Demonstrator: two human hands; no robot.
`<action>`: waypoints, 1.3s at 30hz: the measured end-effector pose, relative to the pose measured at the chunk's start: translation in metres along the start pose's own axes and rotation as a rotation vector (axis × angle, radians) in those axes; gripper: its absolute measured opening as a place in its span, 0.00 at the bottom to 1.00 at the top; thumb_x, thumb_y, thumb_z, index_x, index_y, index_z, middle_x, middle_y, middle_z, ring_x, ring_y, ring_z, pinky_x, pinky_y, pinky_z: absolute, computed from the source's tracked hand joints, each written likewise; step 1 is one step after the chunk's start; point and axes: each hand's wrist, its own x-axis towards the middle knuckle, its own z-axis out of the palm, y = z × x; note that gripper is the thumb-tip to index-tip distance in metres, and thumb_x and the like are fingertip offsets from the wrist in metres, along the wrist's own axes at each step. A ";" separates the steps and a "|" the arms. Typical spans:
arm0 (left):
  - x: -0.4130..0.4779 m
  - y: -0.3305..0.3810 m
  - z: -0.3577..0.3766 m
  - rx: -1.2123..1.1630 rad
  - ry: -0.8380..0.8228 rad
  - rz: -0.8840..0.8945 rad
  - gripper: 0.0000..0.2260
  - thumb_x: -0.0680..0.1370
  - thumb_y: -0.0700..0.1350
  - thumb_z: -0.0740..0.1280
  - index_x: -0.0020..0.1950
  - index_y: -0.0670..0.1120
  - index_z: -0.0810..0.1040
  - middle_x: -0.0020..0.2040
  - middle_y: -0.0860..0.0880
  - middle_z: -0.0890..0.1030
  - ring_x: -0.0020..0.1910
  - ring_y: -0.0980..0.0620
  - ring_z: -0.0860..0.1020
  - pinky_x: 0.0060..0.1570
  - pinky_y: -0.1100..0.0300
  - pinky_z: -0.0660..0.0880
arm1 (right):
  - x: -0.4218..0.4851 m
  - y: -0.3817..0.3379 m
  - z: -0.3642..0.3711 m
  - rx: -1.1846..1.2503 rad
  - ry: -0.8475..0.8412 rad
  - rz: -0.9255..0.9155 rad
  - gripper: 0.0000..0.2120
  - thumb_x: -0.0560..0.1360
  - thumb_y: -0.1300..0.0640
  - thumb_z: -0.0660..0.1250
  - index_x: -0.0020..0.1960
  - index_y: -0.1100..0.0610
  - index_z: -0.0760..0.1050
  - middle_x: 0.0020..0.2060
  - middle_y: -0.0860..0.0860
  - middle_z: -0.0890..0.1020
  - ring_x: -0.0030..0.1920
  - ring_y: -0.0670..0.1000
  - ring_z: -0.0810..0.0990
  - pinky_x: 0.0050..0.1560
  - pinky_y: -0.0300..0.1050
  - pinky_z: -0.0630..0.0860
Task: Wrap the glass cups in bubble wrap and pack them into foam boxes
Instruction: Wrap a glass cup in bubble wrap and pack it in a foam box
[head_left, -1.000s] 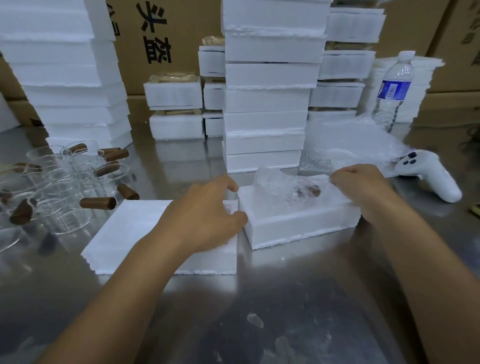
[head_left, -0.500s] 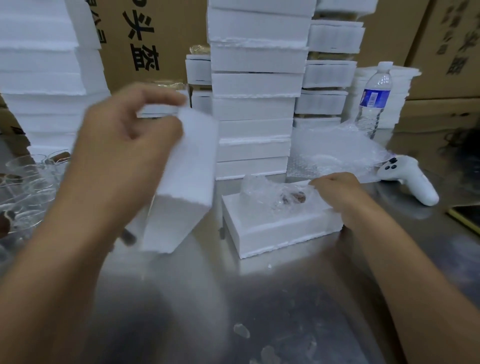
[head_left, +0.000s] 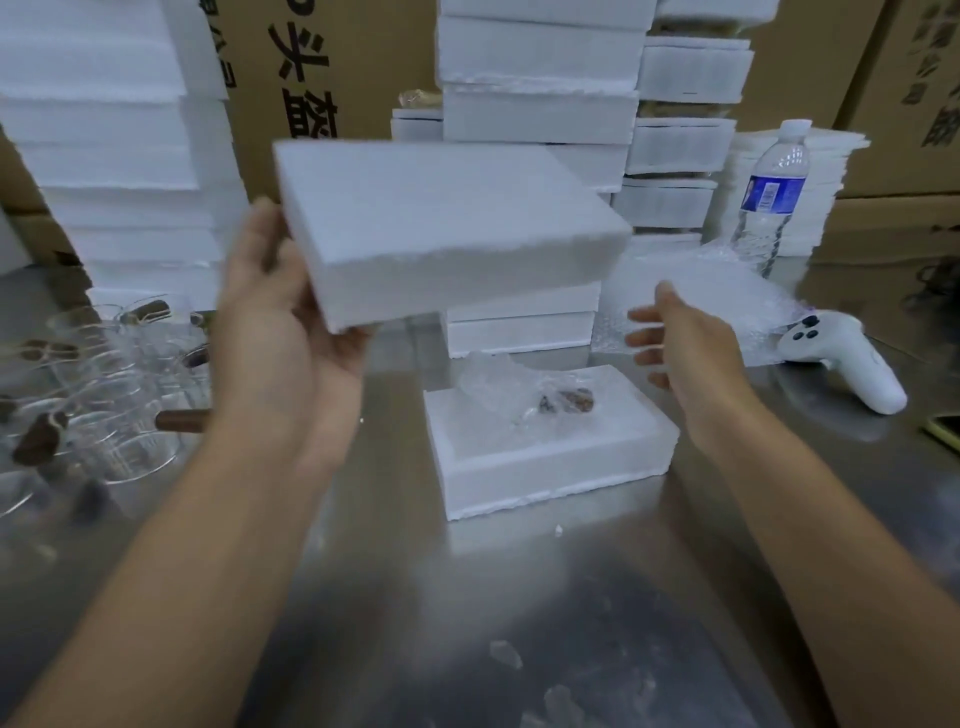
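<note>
**Lid up, cup bedded, box about to close**

The left hand (head_left: 280, 332) has the foam lid (head_left: 441, 228) up in the air at left-centre, well clear of the desk (head_left: 467, 623). The thumb is on its left end and the fingers (head_left: 353, 348) are curled under its near corner, clamped on the foam. It is tilted, with the flat outer face towards us. I judge that is so the hollow side can drop straight down onto the base.

That base, the open foam box (head_left: 545, 467), sits on the desk at centre-right. The wrapped glass cup (head_left: 519, 389) lies in its cavity, the bubble wrap crumpled and a dark brown handle showing through. The wrap stands a little above the rim, so it may need pressing down before the lid seats.

The right hand (head_left: 685, 343) hovers just right of the box, its fingers (head_left: 644, 314) spread apart and holding nothing. It looks ready to catch the far end of the lid and steady it.

Everything is laid out for reach:
- Bare glass cups (head_left: 104, 395) are crowded on the left.
- Loose bubble wrap sheets (head_left: 701, 291) lie far right.
- Stacked foam boxes (head_left: 535, 104) stand behind.
- A water bottle (head_left: 771, 202) and a white controller (head_left: 841, 358) are parked out of the way on the right.
</note>
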 end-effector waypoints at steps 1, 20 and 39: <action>-0.005 -0.005 0.006 -0.002 0.037 -0.047 0.20 0.81 0.38 0.57 0.71 0.52 0.67 0.54 0.51 0.82 0.44 0.54 0.79 0.31 0.65 0.74 | -0.003 -0.004 0.000 0.095 -0.027 -0.027 0.18 0.80 0.42 0.55 0.45 0.51 0.78 0.34 0.46 0.80 0.34 0.46 0.77 0.38 0.40 0.70; -0.028 -0.055 -0.009 0.635 -0.075 0.010 0.19 0.69 0.67 0.57 0.50 0.56 0.75 0.46 0.57 0.79 0.45 0.61 0.76 0.48 0.66 0.71 | -0.006 -0.005 -0.022 0.265 -0.349 0.163 0.06 0.73 0.52 0.64 0.39 0.53 0.72 0.32 0.50 0.73 0.31 0.49 0.71 0.35 0.42 0.65; -0.024 -0.065 -0.017 0.692 -0.091 -0.114 0.03 0.81 0.50 0.57 0.49 0.56 0.70 0.48 0.59 0.76 0.43 0.70 0.74 0.43 0.66 0.67 | -0.002 0.005 -0.021 0.228 -0.392 0.182 0.08 0.73 0.50 0.66 0.43 0.55 0.75 0.36 0.52 0.75 0.35 0.50 0.72 0.40 0.43 0.68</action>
